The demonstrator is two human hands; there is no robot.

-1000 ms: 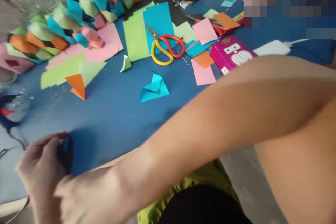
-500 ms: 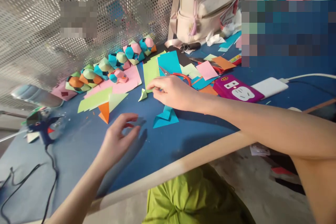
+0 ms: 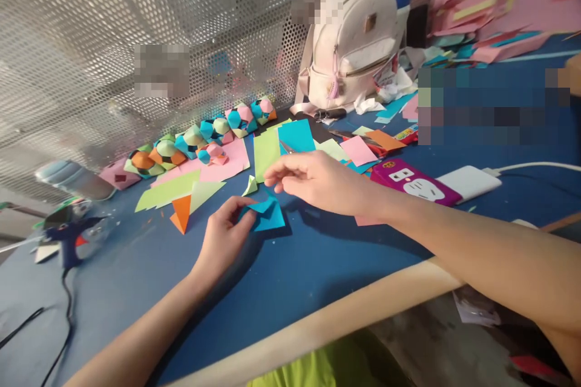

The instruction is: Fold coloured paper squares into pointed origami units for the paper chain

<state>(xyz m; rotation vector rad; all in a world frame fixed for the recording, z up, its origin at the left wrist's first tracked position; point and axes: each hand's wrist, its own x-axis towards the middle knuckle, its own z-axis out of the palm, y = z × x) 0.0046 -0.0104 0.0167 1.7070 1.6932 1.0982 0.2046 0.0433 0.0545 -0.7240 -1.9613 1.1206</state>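
My left hand (image 3: pixel 229 230) pinches the left corner of a folded blue paper piece (image 3: pixel 270 217) between thumb and fingers. My right hand (image 3: pixel 313 181) hovers just above and right of that piece, its fingers loosely bent and a little apart, holding nothing that I can see. A small pale green folded piece (image 3: pixel 250 185) stands on the table beyond the blue one. Left of it lie an orange folded piece (image 3: pixel 181 213) and a pale green triangle (image 3: pixel 204 192). Behind my right hand, scissors (image 3: pixel 287 146) are partly hidden.
Paper balls (image 3: pixel 190 140) in several colours line the perforated metal screen (image 3: pixel 218 24). Green sheets (image 3: pixel 265 151) and a blue sheet (image 3: pixel 297 135) lie ahead. A purple power strip (image 3: pixel 408 181) stands right, a backpack (image 3: pixel 354 42) behind. A glue gun (image 3: pixel 70 239) with a cord stands left.
My left hand has moved right and taken hold of the blue folded paper, which is now tilted up at its left. My right hand stays above, fingers slightly more spread. The view has shifted.
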